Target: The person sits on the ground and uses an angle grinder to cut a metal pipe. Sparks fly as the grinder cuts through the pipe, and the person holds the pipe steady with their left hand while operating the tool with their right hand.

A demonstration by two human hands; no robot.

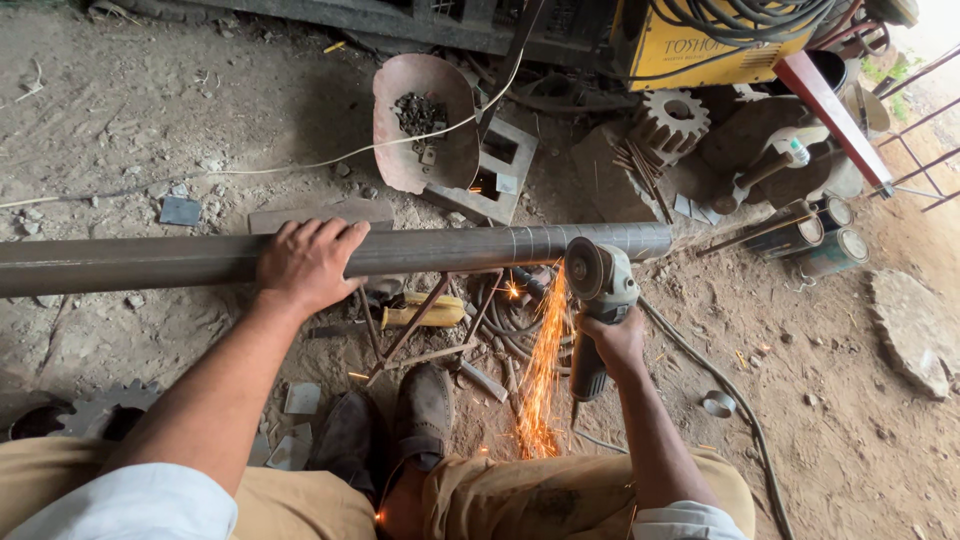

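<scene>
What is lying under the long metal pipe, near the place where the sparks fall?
Under the pipe a metal stand shows, with a yellow-handled tool, coiled cables and sparks on the dirt. The pipe and the left hand cover the stand's top.

The dirt floor (150, 110) carried scattered scrap: a rusty pan (420, 120), a toothed gear (672, 122), two tins (815, 235), a flat stone (915, 330) and a small metal ring (718, 404).
</scene>
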